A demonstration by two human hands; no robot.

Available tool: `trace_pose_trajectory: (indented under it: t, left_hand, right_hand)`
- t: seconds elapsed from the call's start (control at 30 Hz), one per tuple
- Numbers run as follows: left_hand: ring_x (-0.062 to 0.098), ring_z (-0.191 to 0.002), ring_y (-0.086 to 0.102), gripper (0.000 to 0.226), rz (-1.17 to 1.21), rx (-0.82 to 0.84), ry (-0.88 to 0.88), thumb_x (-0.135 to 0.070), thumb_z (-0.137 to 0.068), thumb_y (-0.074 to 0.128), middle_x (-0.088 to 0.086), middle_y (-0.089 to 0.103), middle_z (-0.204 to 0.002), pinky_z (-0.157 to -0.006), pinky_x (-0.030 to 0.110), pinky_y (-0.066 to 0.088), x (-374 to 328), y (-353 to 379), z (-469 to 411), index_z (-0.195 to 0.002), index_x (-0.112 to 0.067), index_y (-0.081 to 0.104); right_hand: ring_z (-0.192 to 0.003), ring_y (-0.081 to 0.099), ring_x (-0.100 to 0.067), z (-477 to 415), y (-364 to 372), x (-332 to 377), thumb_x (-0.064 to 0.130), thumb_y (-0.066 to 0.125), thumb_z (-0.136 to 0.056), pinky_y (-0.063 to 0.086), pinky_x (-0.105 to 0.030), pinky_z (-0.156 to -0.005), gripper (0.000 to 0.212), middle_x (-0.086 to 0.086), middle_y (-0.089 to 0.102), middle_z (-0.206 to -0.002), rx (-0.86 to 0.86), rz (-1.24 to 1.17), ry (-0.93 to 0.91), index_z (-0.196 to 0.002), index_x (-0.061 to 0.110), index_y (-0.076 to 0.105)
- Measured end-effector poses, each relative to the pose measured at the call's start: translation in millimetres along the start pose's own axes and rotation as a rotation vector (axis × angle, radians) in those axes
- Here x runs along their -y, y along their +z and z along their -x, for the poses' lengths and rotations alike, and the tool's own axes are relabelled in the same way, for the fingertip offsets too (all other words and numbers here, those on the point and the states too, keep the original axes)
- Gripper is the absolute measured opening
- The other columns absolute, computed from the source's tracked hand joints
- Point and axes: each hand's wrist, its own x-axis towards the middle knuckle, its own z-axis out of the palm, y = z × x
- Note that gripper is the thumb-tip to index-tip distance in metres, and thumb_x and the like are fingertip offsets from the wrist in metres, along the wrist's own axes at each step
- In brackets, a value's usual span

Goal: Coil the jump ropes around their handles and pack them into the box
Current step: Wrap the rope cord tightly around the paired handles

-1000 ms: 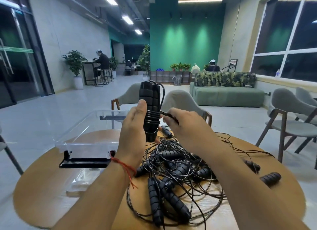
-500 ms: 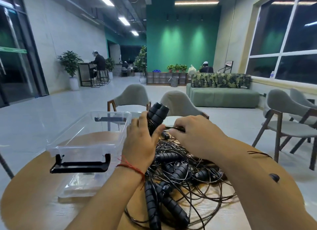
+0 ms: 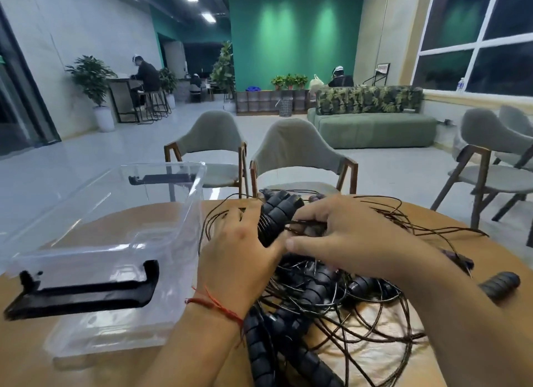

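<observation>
My left hand (image 3: 236,242) grips a pair of black ribbed jump rope handles (image 3: 278,213) with cord wound round their lower part, low over the table. My right hand (image 3: 343,236) pinches the thin black cord (image 3: 300,222) right beside the handles. Below both hands lies a tangled pile of jump ropes (image 3: 326,306) with several black handles and loose cords. A clear plastic box (image 3: 115,242) with black latch handles stands open on the left; nothing shows inside it.
The round wooden table (image 3: 473,251) carries everything. One loose handle (image 3: 500,284) lies near its right edge. Two grey chairs (image 3: 300,156) stand behind the table, with more chairs at the right. People sit far off in the room.
Both hands have come down with the wound handles from head height to just above the pile. The view has tilted down and closer to the table.
</observation>
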Motion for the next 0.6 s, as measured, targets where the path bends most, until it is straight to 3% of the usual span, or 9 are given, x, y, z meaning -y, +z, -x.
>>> trace_pose_trajectory:
  t: [0.1,0.17,0.23,0.33,0.47,0.6]
  left_hand:
    - [0.016,-0.112,0.059,0.074,-0.018,0.005,-0.028,-0.086,-0.088,0.025,-0.01,0.058,-0.128,-0.074,0.029,0.041,10.8,6.9,-0.2,-0.149,-0.046,0.037]
    - [0.015,-0.114,0.058,0.081,-0.052,0.012,-0.059,-0.09,-0.085,0.012,-0.012,0.058,-0.128,-0.074,0.028,0.038,14.8,8.4,-2.1,-0.149,-0.047,0.039]
    - [0.012,-0.112,0.056,0.069,-0.052,0.027,-0.108,-0.085,-0.091,0.024,-0.013,0.058,-0.127,-0.074,0.026,0.035,21.9,16.4,-5.0,-0.144,-0.046,0.045]
    - [0.011,-0.1,0.055,0.049,-0.042,0.054,-0.164,-0.078,-0.095,0.039,-0.015,0.058,-0.113,-0.067,0.027,0.034,31.8,24.1,-7.1,-0.129,-0.045,0.054]
    - [0.008,-0.093,0.047,0.047,-0.034,0.045,-0.203,-0.079,-0.094,0.04,-0.017,0.056,-0.107,-0.07,0.03,0.036,33.6,20.1,-8.6,-0.128,-0.05,0.052]
    - [0.018,-0.098,0.061,0.047,0.005,0.017,-0.29,-0.081,-0.092,0.043,-0.015,0.057,-0.103,-0.073,0.032,0.042,39.1,15.9,-16.7,-0.125,-0.05,0.056]
  right_hand:
    - [-0.061,0.061,-0.021,-5.8,13.2,-23.5,0.025,0.078,-0.098,0.056,-0.034,-0.066,0.013,-0.012,0.065,-0.07,0.136,-0.461,0.063,-0.11,0.02,0.08]
    - [-0.055,0.055,-0.016,-8.9,24.5,-38.1,0.021,0.076,-0.093,0.053,-0.031,-0.063,0.024,-0.004,0.056,-0.065,0.14,-0.79,0.08,-0.116,0.015,0.08]
    - [-0.053,0.05,-0.01,-14.8,35.0,-49.9,0.024,0.072,-0.091,0.053,-0.028,-0.063,0.036,0.002,0.051,-0.064,0.105,-1.033,0.095,-0.123,0.009,0.078]
    - [-0.057,0.051,-0.011,-25.4,37.5,-58.1,0.036,0.065,-0.092,0.053,-0.03,-0.068,0.045,0.002,0.053,-0.068,-0.007,-1.206,0.073,-0.121,0.004,0.078]
    - [-0.064,0.056,-0.015,-34.8,31.5,-63.9,0.05,0.056,-0.093,0.056,-0.035,-0.077,0.059,0.001,0.058,-0.073,-0.117,-1.292,-0.026,-0.12,0.003,0.077]
    - [-0.062,0.058,-0.013,-37.1,32.4,-62.8,0.048,0.052,-0.094,0.057,-0.035,-0.073,0.054,0.003,0.062,-0.072,-0.248,-1.353,-0.098,-0.111,0.006,0.08]
